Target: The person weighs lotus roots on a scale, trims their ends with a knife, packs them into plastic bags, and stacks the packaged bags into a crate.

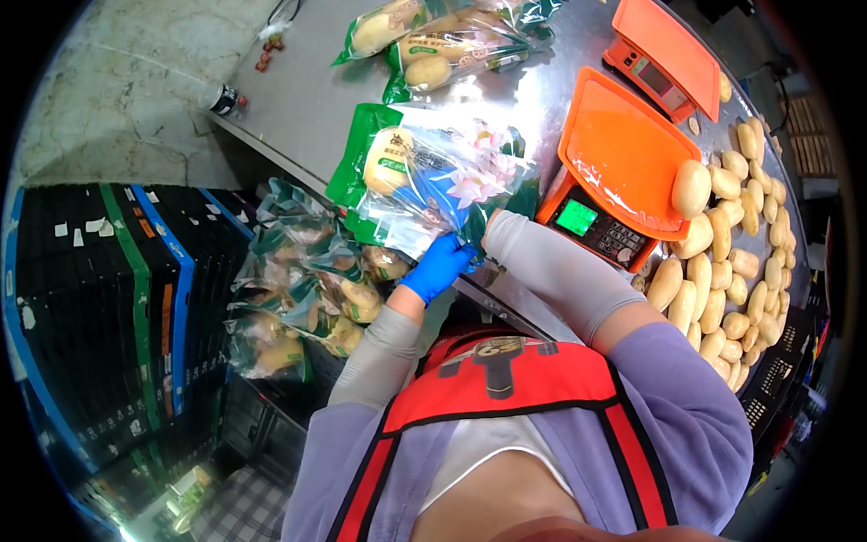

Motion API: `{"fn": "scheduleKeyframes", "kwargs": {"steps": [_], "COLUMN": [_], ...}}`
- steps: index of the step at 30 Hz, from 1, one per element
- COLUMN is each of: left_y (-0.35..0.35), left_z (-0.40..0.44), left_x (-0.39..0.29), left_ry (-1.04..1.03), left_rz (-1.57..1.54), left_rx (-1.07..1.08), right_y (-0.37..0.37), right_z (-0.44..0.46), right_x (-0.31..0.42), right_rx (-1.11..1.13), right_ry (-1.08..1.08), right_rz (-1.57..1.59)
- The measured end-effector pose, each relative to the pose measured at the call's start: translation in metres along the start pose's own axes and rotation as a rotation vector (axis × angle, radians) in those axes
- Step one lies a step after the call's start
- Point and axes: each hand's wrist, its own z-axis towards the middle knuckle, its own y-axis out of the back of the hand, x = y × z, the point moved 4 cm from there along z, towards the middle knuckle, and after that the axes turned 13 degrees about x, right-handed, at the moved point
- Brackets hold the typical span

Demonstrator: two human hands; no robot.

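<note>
A clear plastic bag (465,154) with green ends and a printed pink lotus flower lies on the metal table in front of me. A pale lotus root piece (388,163) shows at its far left end. My left hand (438,268), in a blue glove, is closed on the bag's near edge. My right hand (440,192), also blue-gloved, reaches inside the bag beside the root. Its fingers are blurred by the film and print, so their grip is unclear. An orange-topped scale (623,144) with a lit green display stands right of the bag.
Many loose lotus root pieces (713,280) are heaped at the right. A second orange scale (668,54) stands behind. Filled bags (452,45) lie at the table's far side; more filled bags (316,280) are piled at left, near stacked black crates (108,298).
</note>
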Motion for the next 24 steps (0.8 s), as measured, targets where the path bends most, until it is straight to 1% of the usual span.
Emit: {"fn": "scheduleKeyframes", "kwargs": {"steps": [2, 5, 7, 8, 10, 11, 12, 14, 16, 18, 20, 22, 24], "left_y": [0.000, -0.005, -0.007, -0.007, -0.005, -0.008, -0.008, -0.003, 0.011, 0.007, 0.010, 0.017, 0.009], "left_z": [0.001, 0.005, 0.001, 0.001, -0.005, -0.009, -0.008, -0.004, 0.006, 0.007, 0.003, 0.005, 0.004], "left_x": [0.003, 0.006, 0.000, -0.001, 0.000, -0.006, -0.003, 0.010, 0.033, 0.026, 0.027, 0.037, 0.029], "left_ry": [0.009, 0.028, 0.015, 0.015, 0.013, 0.084, 0.083, -0.042, -0.132, -0.178, -0.190, -0.145, -0.149], "left_rz": [-0.031, 0.047, 0.156, 0.158, 0.076, 0.012, 0.018, 0.014, 0.302, 0.024, 0.065, 0.060, 0.071], "left_rx": [-0.015, 0.005, -0.049, -0.044, -0.116, -0.164, -0.153, -0.123, -0.166, -0.177, -0.157, -0.182, -0.192], "right_y": [0.003, 0.002, 0.002, 0.002, 0.001, 0.002, 0.003, 0.004, 0.007, 0.011, 0.021, 0.028, 0.030], "right_z": [0.000, -0.002, 0.000, 0.001, 0.004, 0.005, 0.006, 0.005, -0.004, -0.026, -0.069, -0.136, -0.200], "right_x": [0.000, -0.001, -0.001, -0.001, -0.001, -0.001, -0.001, 0.001, 0.004, 0.009, 0.010, 0.011, -0.007], "right_rx": [0.029, 0.092, 0.134, 0.158, 0.210, 0.240, 0.269, 0.335, 0.390, 0.274, -0.040, -0.080, -0.382], "right_ry": [-0.007, -0.022, -0.033, -0.040, -0.055, -0.064, -0.071, -0.076, -0.077, -0.037, 0.096, -0.024, 0.159], "right_rz": [-0.028, -0.116, -0.181, -0.219, -0.292, -0.327, -0.363, -0.425, -0.450, -0.343, -0.096, -0.125, -0.010]}}
